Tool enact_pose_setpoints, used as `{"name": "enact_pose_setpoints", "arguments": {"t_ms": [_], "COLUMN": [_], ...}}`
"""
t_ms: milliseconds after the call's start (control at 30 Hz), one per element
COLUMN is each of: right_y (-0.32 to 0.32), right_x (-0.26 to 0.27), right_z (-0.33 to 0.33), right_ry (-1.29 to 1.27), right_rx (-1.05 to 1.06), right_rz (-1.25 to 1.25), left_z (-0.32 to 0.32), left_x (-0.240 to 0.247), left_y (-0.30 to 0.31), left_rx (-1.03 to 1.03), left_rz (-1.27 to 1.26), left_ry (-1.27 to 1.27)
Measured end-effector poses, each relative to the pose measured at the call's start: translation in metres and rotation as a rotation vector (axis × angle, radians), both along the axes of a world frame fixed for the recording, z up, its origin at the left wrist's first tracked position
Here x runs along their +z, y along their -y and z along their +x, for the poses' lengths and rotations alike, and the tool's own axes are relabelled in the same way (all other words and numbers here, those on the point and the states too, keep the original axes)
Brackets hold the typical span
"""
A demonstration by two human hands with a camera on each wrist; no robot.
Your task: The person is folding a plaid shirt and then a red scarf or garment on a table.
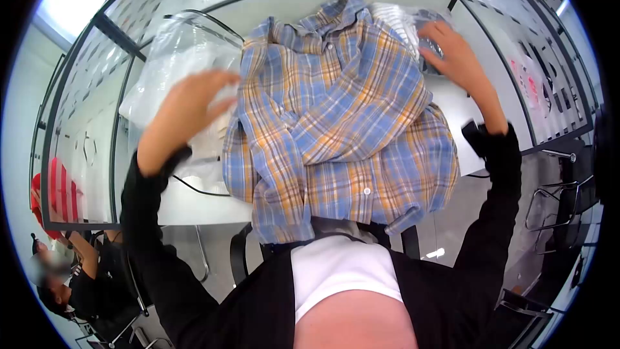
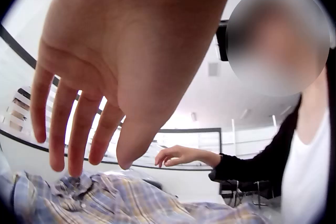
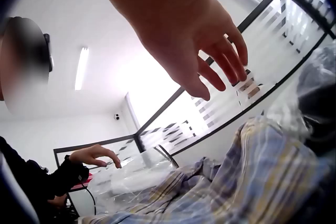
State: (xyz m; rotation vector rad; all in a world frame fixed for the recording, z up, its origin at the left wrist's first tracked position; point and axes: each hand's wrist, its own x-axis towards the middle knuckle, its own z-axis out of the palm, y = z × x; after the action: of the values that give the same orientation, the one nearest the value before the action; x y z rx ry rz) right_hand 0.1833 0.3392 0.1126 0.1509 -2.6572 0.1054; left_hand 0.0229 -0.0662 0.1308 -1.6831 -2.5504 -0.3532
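A blue, orange and white plaid shirt (image 1: 336, 110) lies on the white table, its collar at the far side and one sleeve folded across the front. My left hand (image 1: 187, 110) hovers beside its left edge, fingers spread and apart from the cloth; the left wrist view shows this hand (image 2: 110, 66) above the shirt (image 2: 121, 198). Above the shirt's upper right side is my right hand (image 1: 455, 58), fingers loosely bent and holding nothing. In the right wrist view that hand (image 3: 194, 45) hangs over the shirt (image 3: 262, 171).
Clear plastic bags (image 1: 177, 64) lie at the table's left. Behind the shirt's right shoulder are a striped white item (image 1: 395, 22) and a dark one in plastic. Framed partitions surround the white table (image 1: 184, 212). A black cable crosses its left part. A person sits at the lower left.
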Motion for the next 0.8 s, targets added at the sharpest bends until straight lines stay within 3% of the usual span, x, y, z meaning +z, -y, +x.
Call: {"name": "enact_pose_setpoints", "arguments": {"t_ms": [100, 200, 300, 367, 467, 600, 733, 800], "right_y": [0.028, 0.035, 0.033, 0.035, 0.046, 0.052, 0.05, 0.048], "right_x": [-0.016, -0.042, -0.063, -0.07, -0.071, -0.07, -0.073, -0.071], "right_z": [0.065, 0.103, 0.113, 0.113, 0.111, 0.11, 0.105, 0.102], "right_ry": [0.165, 0.331, 0.347, 0.344, 0.347, 0.351, 0.361, 0.386], "right_rx": [-0.015, -0.078, -0.069, -0.062, -0.053, -0.048, -0.054, -0.062], "right_rz": [-0.311, -0.376, -0.419, -0.424, -0.444, -0.464, -0.466, -0.45], "left_z": [0.062, 0.092, 0.074, 0.05, 0.014, 0.0, -0.009, -0.039], "left_x": [-0.017, -0.024, -0.042, -0.05, -0.07, -0.072, -0.062, -0.074], "left_y": [0.038, 0.051, 0.063, 0.071, 0.091, 0.108, 0.124, 0.155], "left_rx": [-0.015, 0.055, 0.018, 0.282, 0.944, 1.172, 1.274, 1.107], "left_rz": [-0.092, -0.245, -0.076, -0.147, -0.143, -0.079, 0.079, -0.018], "left_ry": [0.064, 0.218, -0.014, -0.399, -0.522, -0.508, -0.164, -0.081]}}
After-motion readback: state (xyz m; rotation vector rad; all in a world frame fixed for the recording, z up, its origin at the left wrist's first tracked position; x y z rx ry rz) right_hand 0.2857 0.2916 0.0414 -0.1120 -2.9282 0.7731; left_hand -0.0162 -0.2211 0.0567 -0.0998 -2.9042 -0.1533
